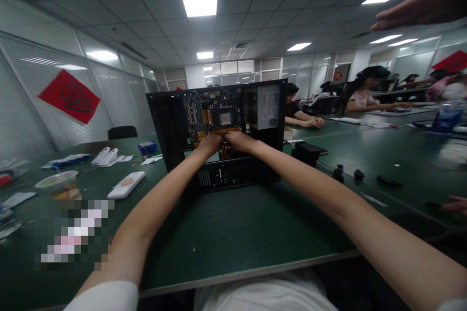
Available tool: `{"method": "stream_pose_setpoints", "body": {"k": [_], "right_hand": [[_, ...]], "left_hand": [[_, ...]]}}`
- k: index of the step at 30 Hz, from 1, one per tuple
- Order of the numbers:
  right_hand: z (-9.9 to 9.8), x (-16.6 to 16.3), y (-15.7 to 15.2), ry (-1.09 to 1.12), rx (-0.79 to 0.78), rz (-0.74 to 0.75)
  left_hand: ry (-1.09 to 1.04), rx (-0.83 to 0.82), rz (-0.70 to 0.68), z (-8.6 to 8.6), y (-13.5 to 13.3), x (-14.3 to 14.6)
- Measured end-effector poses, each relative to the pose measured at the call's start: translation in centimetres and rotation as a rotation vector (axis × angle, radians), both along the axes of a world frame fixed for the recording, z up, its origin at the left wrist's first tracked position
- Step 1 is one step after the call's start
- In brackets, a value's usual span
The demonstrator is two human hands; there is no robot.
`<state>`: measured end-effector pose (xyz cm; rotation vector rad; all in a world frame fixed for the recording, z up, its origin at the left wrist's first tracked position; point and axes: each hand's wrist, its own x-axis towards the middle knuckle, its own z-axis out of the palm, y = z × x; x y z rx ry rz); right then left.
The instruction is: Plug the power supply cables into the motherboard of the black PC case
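Note:
An open black computer case (215,170) stands on the table in front of me, its inside facing me. Within it I see a motherboard (215,107) with a square processor socket, and a grey power supply (268,107) at the upper right. My left hand (210,144) and my right hand (239,141) meet at the board's lower edge, fingers bent and close together. They are at a thin orange strip (226,131); whether it is a memory stick or a slot I cannot tell. The fingertips are mostly hidden. Coloured cables (228,151) lie just below my hands.
On the left are a white device (126,185), a plastic cup (60,184) and a blue box (147,147). To the right lie a black box (305,154) and small black parts (338,173). Another person's hand (419,12) reaches in at upper right; people sit further back.

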<state>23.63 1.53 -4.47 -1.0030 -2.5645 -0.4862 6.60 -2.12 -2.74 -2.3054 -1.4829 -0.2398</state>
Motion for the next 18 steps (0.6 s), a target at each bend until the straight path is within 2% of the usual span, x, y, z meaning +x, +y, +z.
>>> {"method": "stream_pose_setpoints", "body": {"k": [5, 9, 18], "right_hand": [[0.2, -0.3, -0.3, -0.041, 0.012, -0.079], [0.3, -0.4, -0.4, -0.065, 0.009, -0.131], [0.4, -0.3, -0.5, -0.059, -0.023, -0.136]], "left_hand": [[-0.016, 0.005, -0.003, -0.3, 0.2, -0.2], [-0.098, -0.029, -0.056, -0.7, 0.7, -0.6], [-0.172, -0.028, -0.151, -1.1, 2.8, -1.2]]}}
